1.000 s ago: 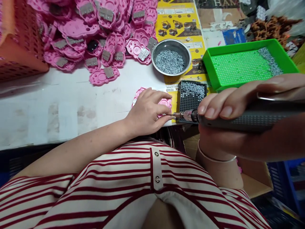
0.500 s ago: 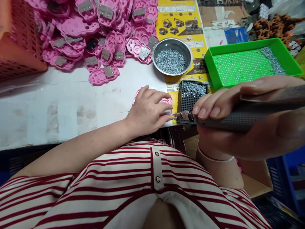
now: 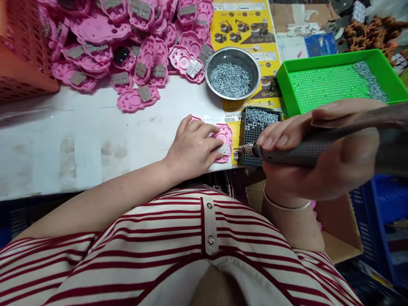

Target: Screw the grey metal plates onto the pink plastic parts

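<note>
My left hand (image 3: 193, 146) lies on the white tabletop, its fingertips holding down a pink plastic casing (image 3: 226, 132) with a metal plate (image 3: 225, 149) on it. A sliver of pink also shows past the fingers on the far side; its shape is hidden. My right hand (image 3: 306, 148) is wrapped round a dark grey electric screwdriver (image 3: 296, 155). The thin bit (image 3: 236, 148) points left at the metal plate, just to its right; I cannot tell whether it carries a screw. Beneath the screwdriver's nose stands a small black perforated tray (image 3: 251, 138) with screws at its far end.
A steel bowl (image 3: 208, 85) of screws stands behind the black tray. To the right is a green tray (image 3: 331, 63) with more screws. Pink casings (image 3: 98, 32) with metal plates are heaped at the back left, beside an orange basket (image 3: 28, 55). A cardboard box (image 3: 341, 233) stands below the table edge.
My left fingers have drawn back, so more of the pink casing and its plate shows. The screwdriver tip has moved slightly right and away from the left fingertips.
</note>
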Available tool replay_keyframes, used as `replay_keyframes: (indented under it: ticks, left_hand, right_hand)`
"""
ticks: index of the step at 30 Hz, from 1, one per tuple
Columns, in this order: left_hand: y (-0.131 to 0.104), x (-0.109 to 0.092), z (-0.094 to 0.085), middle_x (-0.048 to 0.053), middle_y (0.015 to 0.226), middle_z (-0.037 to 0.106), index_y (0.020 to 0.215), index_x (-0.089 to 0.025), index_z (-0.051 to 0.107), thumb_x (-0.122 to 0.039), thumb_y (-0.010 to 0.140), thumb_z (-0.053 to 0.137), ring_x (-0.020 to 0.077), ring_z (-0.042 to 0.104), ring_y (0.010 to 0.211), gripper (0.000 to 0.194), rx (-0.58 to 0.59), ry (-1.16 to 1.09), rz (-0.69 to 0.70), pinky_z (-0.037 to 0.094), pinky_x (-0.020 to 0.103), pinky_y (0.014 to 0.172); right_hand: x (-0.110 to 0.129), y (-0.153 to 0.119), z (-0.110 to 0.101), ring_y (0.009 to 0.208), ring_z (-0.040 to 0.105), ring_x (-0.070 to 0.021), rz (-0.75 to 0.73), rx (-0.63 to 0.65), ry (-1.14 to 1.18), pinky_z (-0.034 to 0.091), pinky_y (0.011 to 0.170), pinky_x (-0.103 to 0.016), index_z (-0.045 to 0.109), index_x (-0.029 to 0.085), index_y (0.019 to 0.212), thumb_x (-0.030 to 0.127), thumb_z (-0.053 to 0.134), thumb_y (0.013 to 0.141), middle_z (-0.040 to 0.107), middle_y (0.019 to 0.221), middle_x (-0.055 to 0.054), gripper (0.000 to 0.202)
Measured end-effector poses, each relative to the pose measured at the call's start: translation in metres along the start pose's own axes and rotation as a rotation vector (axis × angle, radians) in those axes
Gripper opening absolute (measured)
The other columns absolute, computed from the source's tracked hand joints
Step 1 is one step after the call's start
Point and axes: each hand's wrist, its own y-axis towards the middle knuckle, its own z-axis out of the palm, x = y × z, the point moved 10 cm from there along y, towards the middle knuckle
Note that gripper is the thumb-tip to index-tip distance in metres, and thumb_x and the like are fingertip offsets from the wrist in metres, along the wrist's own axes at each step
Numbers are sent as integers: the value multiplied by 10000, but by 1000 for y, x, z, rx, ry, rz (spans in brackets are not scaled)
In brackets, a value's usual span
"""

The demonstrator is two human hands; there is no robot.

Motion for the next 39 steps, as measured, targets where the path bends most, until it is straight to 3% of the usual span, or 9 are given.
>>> replay_keyframes:
  ticks: [3,6,15,22,25,30,34,37,39]
  left_hand:
    - [1,0,-1,71,1194,708,985,-242,797,-380,906,683,307,567,1115,196,10,9,-7,337,577,1128]
    - [3,0,-1,72,1176,712,977,-237,796,-369,897,694,311,574,1107,185,28,14,-18,330,591,1130]
    - [6,1,2,70,1153,709,975,-253,795,-325,876,719,309,581,1090,144,74,2,-39,321,594,1124]
    - [7,3,3,65,1065,710,960,-257,799,-297,873,710,290,584,1042,131,73,-16,-46,368,540,1073]
    - [9,3,6,58,1023,727,956,-256,801,-301,874,710,292,589,1022,131,109,-9,-44,367,550,1069]
    - [11,2,8,45,1020,758,939,-252,802,-292,878,695,297,598,1020,130,140,-9,-58,338,582,1088]
    - [12,1,7,43,1019,768,904,-252,804,-259,870,687,288,599,1006,122,140,-3,-58,344,573,1080]
    - [13,1,7,38,1007,770,903,-259,802,-252,866,693,284,600,998,115,140,4,-49,341,570,1074]
    - [12,2,9,36,988,769,916,-255,799,-277,879,695,286,602,994,112,158,5,-44,338,573,1073]
  right_hand:
    - [23,0,0,486,507,-66,-228,-77,68,440,479,-248,591,251,664,523,619,900,485,558,71,361]
    - [36,0,-1,442,460,-62,-313,-111,85,410,437,-261,660,264,744,443,677,885,475,553,77,229]
    - [16,-1,-1,473,465,-121,-177,-108,15,424,492,-327,686,363,948,513,678,857,504,622,54,175]
    - [8,2,3,452,461,-119,-163,-101,47,419,476,-332,691,333,951,519,690,838,555,641,47,218]
    - [5,6,4,451,457,-133,-167,-77,24,440,502,-352,694,378,971,501,652,854,554,623,54,175]
    - [-4,13,12,456,429,-163,-123,22,4,482,541,-409,638,373,776,547,646,837,476,551,53,184]
    - [1,14,16,448,444,-147,-198,66,57,446,509,-371,620,339,745,415,628,873,510,584,53,149]
    - [9,15,18,417,444,-133,-218,93,58,408,443,-331,662,352,847,446,621,873,527,572,56,106]
    - [19,17,10,398,425,-124,-225,17,37,394,413,-316,676,353,886,489,658,842,496,541,64,144]
